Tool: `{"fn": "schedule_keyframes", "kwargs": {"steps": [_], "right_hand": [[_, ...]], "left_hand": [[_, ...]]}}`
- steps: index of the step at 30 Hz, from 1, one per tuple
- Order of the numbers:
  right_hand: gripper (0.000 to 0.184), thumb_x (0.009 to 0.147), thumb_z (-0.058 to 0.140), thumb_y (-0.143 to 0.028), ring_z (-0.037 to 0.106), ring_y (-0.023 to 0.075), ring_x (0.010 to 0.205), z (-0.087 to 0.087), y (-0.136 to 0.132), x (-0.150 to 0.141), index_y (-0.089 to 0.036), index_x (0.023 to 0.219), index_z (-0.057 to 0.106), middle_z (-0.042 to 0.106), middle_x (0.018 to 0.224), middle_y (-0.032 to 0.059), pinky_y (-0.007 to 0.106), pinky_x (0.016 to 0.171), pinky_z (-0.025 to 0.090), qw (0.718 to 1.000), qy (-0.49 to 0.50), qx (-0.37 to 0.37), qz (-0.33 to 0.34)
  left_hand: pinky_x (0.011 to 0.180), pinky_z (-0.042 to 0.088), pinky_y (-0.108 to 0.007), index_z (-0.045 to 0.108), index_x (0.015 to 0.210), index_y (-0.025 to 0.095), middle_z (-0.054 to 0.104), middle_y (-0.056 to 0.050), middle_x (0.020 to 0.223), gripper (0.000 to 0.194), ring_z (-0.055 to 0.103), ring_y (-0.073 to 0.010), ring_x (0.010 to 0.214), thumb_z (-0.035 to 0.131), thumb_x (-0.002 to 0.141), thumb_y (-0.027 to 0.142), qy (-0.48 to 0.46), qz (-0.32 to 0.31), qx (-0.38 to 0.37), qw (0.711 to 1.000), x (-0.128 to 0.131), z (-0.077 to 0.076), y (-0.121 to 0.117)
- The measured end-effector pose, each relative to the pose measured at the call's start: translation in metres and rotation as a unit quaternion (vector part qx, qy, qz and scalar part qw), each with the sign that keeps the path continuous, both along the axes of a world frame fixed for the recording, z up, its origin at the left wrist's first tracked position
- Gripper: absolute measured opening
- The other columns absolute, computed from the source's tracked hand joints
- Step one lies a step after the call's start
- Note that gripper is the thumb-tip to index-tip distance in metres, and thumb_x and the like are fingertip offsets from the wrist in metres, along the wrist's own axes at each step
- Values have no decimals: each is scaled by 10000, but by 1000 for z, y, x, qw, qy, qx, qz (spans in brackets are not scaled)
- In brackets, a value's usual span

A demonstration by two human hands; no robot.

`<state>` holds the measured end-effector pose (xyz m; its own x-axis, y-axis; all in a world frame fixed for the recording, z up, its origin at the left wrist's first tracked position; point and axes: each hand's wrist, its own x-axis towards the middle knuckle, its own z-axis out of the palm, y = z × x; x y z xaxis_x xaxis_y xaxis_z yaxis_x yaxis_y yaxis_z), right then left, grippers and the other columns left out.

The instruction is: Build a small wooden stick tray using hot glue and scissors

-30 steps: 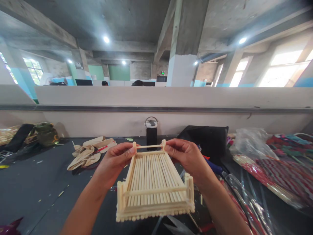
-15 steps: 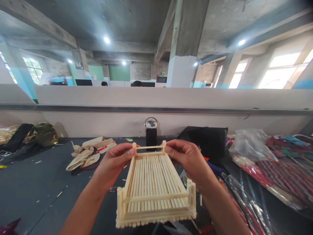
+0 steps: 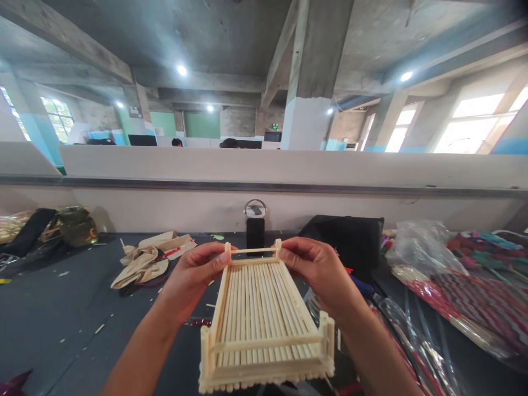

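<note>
A small model bed built from pale wooden sticks (image 3: pixel 259 308) is held up over the table, its slatted top facing me. My left hand (image 3: pixel 202 264) pinches the far left corner post between thumb and fingers. At the far right post, my right hand (image 3: pixel 307 258) grips the same way. Between those posts runs a thin wooden crossbar (image 3: pixel 252 251). Taller posts and a rail (image 3: pixel 266 345) stand at the near end, which no hand touches.
On the dark table (image 3: pixel 53 308) lie small stick scraps. Beige cloth (image 3: pixel 144 267) is at the left, and a black phone (image 3: pixel 255 234) leans at the back. A black bag (image 3: pixel 350 236) and plastic-wrapped striped material (image 3: pixel 474 291) are on the right. A low partition (image 3: pixel 185 209) closes the back.
The near end of the stick bed has dipped slightly lower and shifted a little to the right. Both hands keep their hold on the far posts.
</note>
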<state>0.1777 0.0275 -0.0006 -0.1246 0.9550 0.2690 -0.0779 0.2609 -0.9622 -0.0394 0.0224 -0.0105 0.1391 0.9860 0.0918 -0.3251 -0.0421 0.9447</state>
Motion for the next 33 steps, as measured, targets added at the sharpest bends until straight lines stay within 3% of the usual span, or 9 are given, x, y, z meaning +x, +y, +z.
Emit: {"fn": "schedule_keyframes", "kwargs": {"steps": [23, 33], "right_hand": [[190, 662, 800, -370, 615, 139, 571, -1, 2, -2, -233, 789, 764, 700, 652, -17, 272, 565, 537, 1000, 18, -17, -4], [230, 673, 815, -325, 601, 116, 591, -1, 1, 2, -202, 840, 716, 681, 703, -17, 240, 574, 501, 996, 61, -40, 52]], "left_hand": [[596, 457, -259, 718, 792, 187, 675, -12, 660, 182, 616, -153, 615, 802, 679, 302, -26, -10, -14, 1000, 0, -2, 0], [616, 432, -221, 739, 808, 193, 668, 0, 739, 151, 571, -116, 670, 778, 711, 302, 20, -18, 43, 999, -2, 1, -2]]}}
